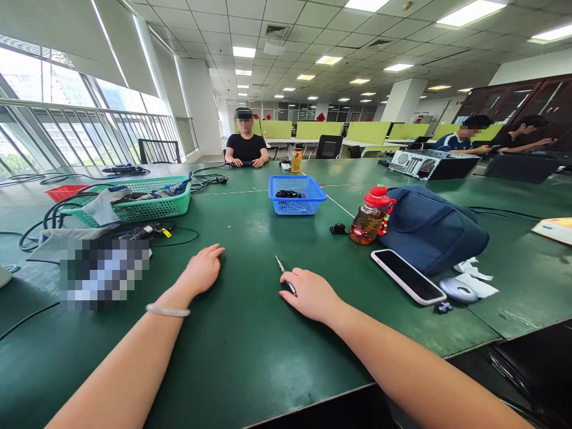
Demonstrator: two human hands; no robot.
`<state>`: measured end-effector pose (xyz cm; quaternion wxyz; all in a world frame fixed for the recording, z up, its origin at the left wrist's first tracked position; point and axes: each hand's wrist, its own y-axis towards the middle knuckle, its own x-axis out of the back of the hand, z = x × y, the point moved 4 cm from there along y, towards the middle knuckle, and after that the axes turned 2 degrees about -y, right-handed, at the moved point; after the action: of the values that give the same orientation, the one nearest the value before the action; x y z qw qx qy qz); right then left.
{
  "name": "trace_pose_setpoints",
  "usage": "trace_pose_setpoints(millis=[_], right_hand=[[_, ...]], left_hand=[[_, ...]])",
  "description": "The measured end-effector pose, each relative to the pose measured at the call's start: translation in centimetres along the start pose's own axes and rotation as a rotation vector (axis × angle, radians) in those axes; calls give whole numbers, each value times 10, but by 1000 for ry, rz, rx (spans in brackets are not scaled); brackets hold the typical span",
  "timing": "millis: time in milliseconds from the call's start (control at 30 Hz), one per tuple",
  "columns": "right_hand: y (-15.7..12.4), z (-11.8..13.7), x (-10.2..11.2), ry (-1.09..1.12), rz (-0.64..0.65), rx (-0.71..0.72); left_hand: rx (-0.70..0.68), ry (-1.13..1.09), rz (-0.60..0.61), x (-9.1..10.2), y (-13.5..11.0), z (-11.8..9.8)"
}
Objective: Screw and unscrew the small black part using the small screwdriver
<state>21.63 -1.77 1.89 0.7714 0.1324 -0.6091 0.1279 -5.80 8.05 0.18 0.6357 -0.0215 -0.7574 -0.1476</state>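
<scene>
My right hand [310, 293] rests on the green table, its fingers closed around a slim, pen-like tool [280, 264] with a silvery pointed end. That end points away from me; the frame does not show whether it is a pen, tweezers or something else. To the left, my left hand [204, 269] lies on the tabletop with fingers stretched out and nothing in it. A pale bracelet [168, 310] circles that wrist. Beyond both hands stands a blue plastic basket [297, 206] with black items inside.
On the left are a green basket [167, 208] with gloves, a red tray [66, 192] and black cables. To the right lie a red-lidded jar [365, 221], a navy bag [440, 229], a phone [407, 276] and tissues [478, 285]. A person [246, 145] sits across the table [241, 345].
</scene>
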Motion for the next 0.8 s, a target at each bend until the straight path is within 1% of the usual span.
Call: trace_pose_setpoints(millis=[67, 133, 200, 233, 300, 500, 700, 800], right_hand=[[0, 0, 0, 1, 1, 0], [0, 0, 0, 2, 0, 4], [0, 0, -1, 2, -4, 7], [0, 0, -1, 2, -7, 8], [0, -1, -1, 5, -9, 7], [0, -2, -2, 16, -13, 15], [1, -2, -3, 34, -7, 5], [1, -2, -3, 37, -5, 3]], left_hand=[[103, 10, -49, 7, 1, 41], [188, -8, -92, 15, -1, 74], [273, -38, -114, 22, -5, 96], [301, -48, -114, 24, -7, 102], [327, -57, -112, 27, -9, 105], [386, -63, -112, 30, -11, 93], [382, -97, -155, 33, -13, 90], [365, -54, -148, 30, -11, 91]])
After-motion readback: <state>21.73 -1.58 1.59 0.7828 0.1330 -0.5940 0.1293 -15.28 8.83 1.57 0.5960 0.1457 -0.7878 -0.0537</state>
